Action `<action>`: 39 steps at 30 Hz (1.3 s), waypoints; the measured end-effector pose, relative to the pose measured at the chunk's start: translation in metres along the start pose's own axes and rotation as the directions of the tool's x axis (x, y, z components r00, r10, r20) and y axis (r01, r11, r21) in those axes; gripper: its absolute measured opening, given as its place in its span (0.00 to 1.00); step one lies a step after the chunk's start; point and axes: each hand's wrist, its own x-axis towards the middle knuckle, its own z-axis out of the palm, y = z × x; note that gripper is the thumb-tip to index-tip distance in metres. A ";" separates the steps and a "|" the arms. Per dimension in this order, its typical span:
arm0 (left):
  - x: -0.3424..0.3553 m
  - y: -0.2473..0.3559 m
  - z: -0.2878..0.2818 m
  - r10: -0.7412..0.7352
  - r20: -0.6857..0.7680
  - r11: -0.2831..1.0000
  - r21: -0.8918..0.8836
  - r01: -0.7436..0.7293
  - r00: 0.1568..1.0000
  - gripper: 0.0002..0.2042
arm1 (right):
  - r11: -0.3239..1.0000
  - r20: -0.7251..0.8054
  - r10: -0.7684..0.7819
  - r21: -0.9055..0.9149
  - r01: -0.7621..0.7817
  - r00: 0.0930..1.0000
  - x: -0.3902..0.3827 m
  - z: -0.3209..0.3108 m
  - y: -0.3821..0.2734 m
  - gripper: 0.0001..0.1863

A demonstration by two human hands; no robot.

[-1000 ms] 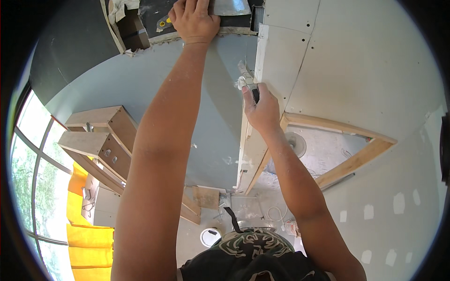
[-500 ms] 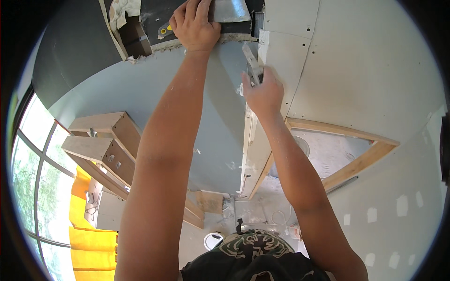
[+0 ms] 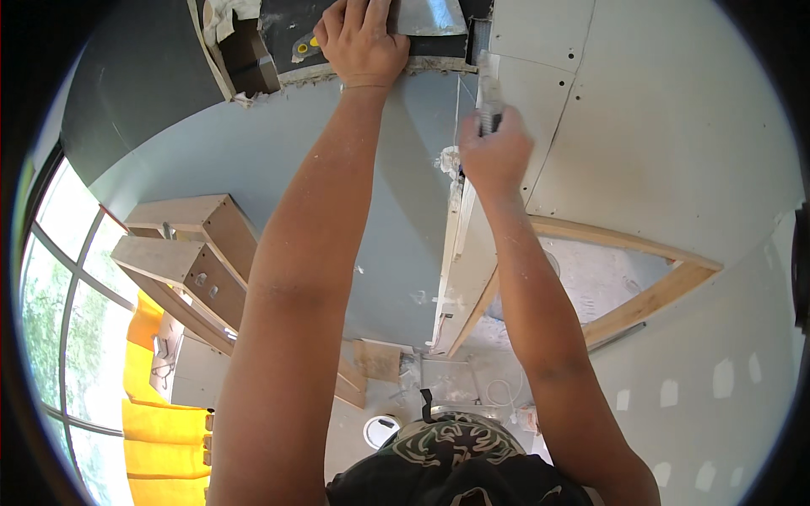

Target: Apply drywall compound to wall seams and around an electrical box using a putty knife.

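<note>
Gripping the blurred, slim grey-and-black hand tool (image 3: 490, 103), our right hand (image 3: 499, 150) risks gouging the left edge of the flat white wallboard (image 3: 534, 52) if it skids. Our left hand's (image 3: 364, 52) grip we cannot tell.

Dark top (image 3: 413, 485) with pale curling print (image 3: 460, 435)

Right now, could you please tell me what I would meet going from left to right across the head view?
Window, yellow fabric, dark recess, the person's left hand, the person's right hand, angled wooden beam.
</note>
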 end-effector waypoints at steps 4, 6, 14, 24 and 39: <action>0.002 0.001 0.000 0.001 0.008 1.000 0.020 -0.001 1.000 0.27 | 0.996 -0.065 -0.013 0.092 0.019 0.998 -0.001 -0.023 0.001 0.11; 0.002 -0.001 0.001 0.014 -0.004 1.000 0.020 -0.014 1.000 0.29 | 0.992 -0.082 -0.021 0.124 0.032 0.996 -0.007 -0.029 0.002 0.13; 0.002 0.007 0.000 -0.158 0.024 0.951 -0.267 0.159 0.987 0.31 | 0.962 0.600 0.271 -0.139 -0.235 0.753 -0.132 -0.062 0.054 0.22; 0.015 0.015 -0.017 -0.203 0.193 0.954 -0.181 0.238 0.960 0.32 | 0.976 0.419 -0.032 -0.181 0.118 0.907 -0.100 -0.047 0.084 0.21; -0.007 -0.009 0.011 0.051 -0.041 0.998 0.043 -0.049 0.998 0.33 | 0.943 0.348 -0.131 -0.245 0.225 0.928 -0.075 -0.039 0.085 0.19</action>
